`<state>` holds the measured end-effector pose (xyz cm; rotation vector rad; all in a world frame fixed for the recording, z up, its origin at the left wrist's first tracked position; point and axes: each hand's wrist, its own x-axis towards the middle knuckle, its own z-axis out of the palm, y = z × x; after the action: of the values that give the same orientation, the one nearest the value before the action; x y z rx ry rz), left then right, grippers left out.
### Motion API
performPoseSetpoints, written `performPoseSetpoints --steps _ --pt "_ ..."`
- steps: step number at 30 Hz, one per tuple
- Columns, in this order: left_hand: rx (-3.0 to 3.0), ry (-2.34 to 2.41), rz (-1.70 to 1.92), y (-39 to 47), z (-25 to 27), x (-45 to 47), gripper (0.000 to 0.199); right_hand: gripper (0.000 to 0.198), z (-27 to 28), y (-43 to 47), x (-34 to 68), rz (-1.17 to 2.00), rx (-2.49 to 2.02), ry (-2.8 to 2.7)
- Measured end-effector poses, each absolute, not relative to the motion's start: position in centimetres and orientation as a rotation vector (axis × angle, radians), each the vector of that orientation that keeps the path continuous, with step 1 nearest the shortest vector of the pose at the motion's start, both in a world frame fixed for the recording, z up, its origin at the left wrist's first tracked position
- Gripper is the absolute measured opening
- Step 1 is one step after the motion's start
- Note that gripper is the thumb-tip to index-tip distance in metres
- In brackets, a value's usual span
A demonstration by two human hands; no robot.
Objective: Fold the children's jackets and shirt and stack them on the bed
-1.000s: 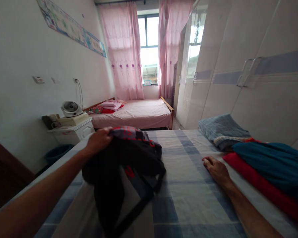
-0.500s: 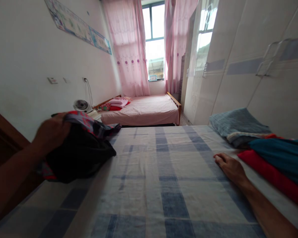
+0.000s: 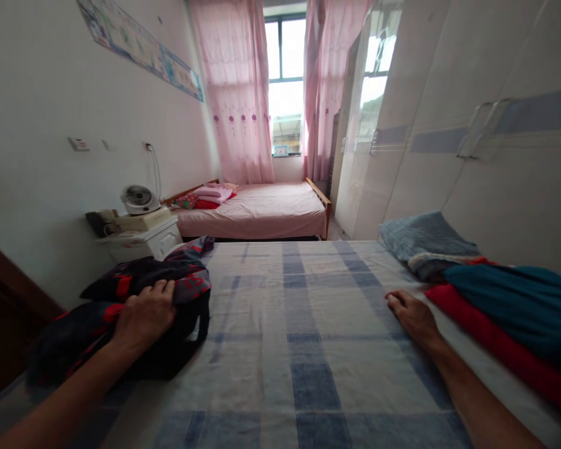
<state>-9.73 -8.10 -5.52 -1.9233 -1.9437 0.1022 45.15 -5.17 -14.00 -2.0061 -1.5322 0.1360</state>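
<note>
On the left of the bed lies a heap of dark clothing (image 3: 189, 312), black and grey with red markings. My left hand (image 3: 147, 312) is on top of it, its fingers curled into the fabric. Beneath my right hand (image 3: 412, 317) is the blue-and-white checked bedsheet (image 3: 271, 349); that hand holds nothing, its fingers loosely bent and slightly apart. Just right of it are a folded red cloth (image 3: 486, 337) and a teal cloth (image 3: 509, 299) lying partly over the red one. A grey-blue folded cloth (image 3: 425, 237) sits farther back.
Beyond this bed stands a second bed (image 3: 262, 212) with pink bedding. A small fan (image 3: 140, 198) rests on a white bedside cabinet (image 3: 154, 240) at the left wall. White wardrobes (image 3: 416, 168) line the right side, and pink curtains (image 3: 234, 93) flank the window.
My left hand has come down and to the right with the dark clothing, which now lies lower and more spread out on the bed. My right hand stays on the sheet.
</note>
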Motion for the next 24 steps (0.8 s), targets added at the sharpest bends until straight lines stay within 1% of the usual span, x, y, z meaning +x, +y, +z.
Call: performPoseSetpoints --steps 2,3,5,8,10,12,15,18,20,21,24 --pt "-2.008 -1.745 -0.026 -8.5 -6.2 -8.9 0.055 0.027 -13.9 -5.3 44.9 0.122 -1.999 -1.536" --pt "-2.079 -1.627 -0.071 -8.6 -7.0 -8.8 0.056 0.027 -13.9 -5.4 44.8 0.114 -1.997 -1.534" --pt "-2.171 -1.508 -0.087 -8.4 -9.4 -9.7 0.051 0.026 -13.9 -5.7 44.5 0.097 -1.995 -1.528" --pt "-2.226 -1.479 -0.033 -7.3 -12.9 -12.5 0.040 0.025 -13.7 -6.0 44.0 0.084 -1.984 -1.519" --pt "-2.229 -1.446 -0.020 -6.5 -13.7 -14.0 0.039 0.024 -13.2 -6.1 43.8 0.081 -1.972 -1.520" --pt "-2.202 -1.406 -0.003 -6.1 -12.9 -14.2 0.038 0.024 -12.1 -6.1 44.0 0.063 -1.962 -1.517" --pt "-2.123 -1.346 -0.028 -6.7 -10.0 -11.1 0.039 0.027 -9.0 -6.2 45.6 -0.057 -1.957 -1.478" --pt "-2.091 -1.298 -0.204 -7.7 -8.3 -5.4 0.039 0.033 -5.7 -7.2 49.2 -0.265 -1.989 -1.390" --pt "-2.169 -1.291 -0.324 -8.2 -8.7 -1.8 0.035 0.038 -4.3 -8.4 52.3 -0.376 -2.106 -1.279" --pt "-2.216 -1.290 -0.374 -8.3 -9.3 -0.3 0.034 0.038 -3.9 -9.0 53.8 -0.453 -2.317 -1.155" --pt "-2.347 -1.329 -0.491 -8.3 -11.9 2.8 0.031 0.036 -3.7 -10.5 57.7 -0.392 -2.525 -0.964"
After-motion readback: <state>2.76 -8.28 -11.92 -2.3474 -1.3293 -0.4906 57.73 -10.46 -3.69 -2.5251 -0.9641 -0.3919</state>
